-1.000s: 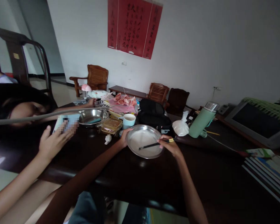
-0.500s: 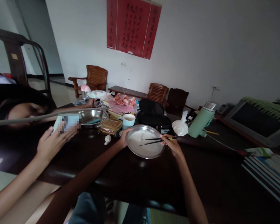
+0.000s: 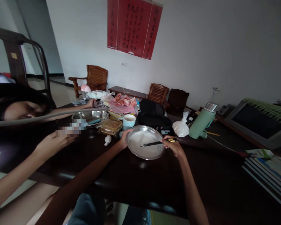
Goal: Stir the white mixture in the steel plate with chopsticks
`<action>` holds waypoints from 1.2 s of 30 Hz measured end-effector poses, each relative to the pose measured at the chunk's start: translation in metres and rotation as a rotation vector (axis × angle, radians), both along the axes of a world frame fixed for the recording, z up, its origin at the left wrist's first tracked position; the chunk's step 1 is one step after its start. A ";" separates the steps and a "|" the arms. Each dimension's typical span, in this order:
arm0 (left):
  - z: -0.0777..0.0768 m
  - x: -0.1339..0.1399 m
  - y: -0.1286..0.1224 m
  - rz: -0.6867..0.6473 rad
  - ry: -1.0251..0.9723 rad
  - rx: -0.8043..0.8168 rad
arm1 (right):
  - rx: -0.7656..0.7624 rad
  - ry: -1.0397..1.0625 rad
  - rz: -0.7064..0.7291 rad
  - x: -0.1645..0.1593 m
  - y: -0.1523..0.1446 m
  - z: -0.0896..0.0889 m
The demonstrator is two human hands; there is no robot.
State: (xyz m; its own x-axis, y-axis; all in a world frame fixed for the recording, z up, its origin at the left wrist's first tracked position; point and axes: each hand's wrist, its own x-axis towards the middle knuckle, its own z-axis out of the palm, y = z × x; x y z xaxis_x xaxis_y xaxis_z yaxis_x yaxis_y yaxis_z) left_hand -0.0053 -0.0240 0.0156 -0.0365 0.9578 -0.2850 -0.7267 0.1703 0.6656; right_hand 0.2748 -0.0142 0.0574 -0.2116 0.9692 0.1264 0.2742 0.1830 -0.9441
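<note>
A round metal basin (image 3: 136,152) with whitish contents rests on the dark table. At its left rim, my left hand (image 3: 124,139) is closed, gripping the edge. My right hand (image 3: 172,145), at the right rim, is wrapped round a pair of black chopsticks (image 3: 153,143) whose tips reach into the whitish contents. The two sticks lie nearly together, so they look almost like one. Just behind the basin stands a light blue mug (image 3: 128,122). Left of it lies a clear-wrapped package of brown food (image 3: 111,126).
Another person's hand (image 3: 53,142) holds a blurred-out object on the left. A second metal bowl (image 3: 77,117), a crumpled tissue (image 3: 107,140), a black bag (image 3: 152,117), a bag of white powder (image 3: 181,128) and a green thermos (image 3: 203,122) surround the basin. Books (image 3: 269,178) lie right.
The chopsticks, spread apart before, have come together in my right hand. My left hand stays on the rim. The other person's hand has tilted its blurred object.
</note>
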 end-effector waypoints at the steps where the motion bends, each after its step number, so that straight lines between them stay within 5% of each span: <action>1: 0.000 0.000 0.000 -0.004 -0.004 0.004 | 0.012 0.008 -0.007 -0.005 0.000 -0.001; 7: 0.001 0.001 -0.001 -0.001 0.004 0.002 | 0.077 -0.004 -0.097 0.017 0.004 0.008; 13: 0.000 0.001 -0.001 0.006 0.028 0.003 | 0.045 -0.067 0.089 0.012 -0.002 0.005; 16: 0.001 0.001 -0.001 -0.004 0.019 -0.012 | 0.093 -0.043 0.030 0.000 0.000 0.002; 20: 0.000 0.000 0.000 -0.008 0.008 -0.013 | 0.104 -0.050 -0.060 0.022 0.002 0.011; 26: -0.002 -0.001 0.001 -0.001 -0.010 0.011 | 0.008 -0.055 0.096 0.020 -0.005 0.012; 30: 0.002 0.000 -0.002 -0.014 -0.018 0.015 | 0.074 -0.005 0.015 -0.001 0.000 0.005; 36: 0.004 0.003 -0.002 0.020 0.004 0.007 | 0.069 -0.043 -0.067 0.039 0.005 0.016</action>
State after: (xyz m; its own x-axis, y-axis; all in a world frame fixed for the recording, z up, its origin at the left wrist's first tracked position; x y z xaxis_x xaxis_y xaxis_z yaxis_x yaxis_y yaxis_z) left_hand -0.0027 -0.0260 0.0192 -0.0572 0.9587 -0.2785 -0.7271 0.1511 0.6697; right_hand 0.3138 -0.0096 0.0732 -0.1535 0.9707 0.1851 0.3279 0.2267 -0.9171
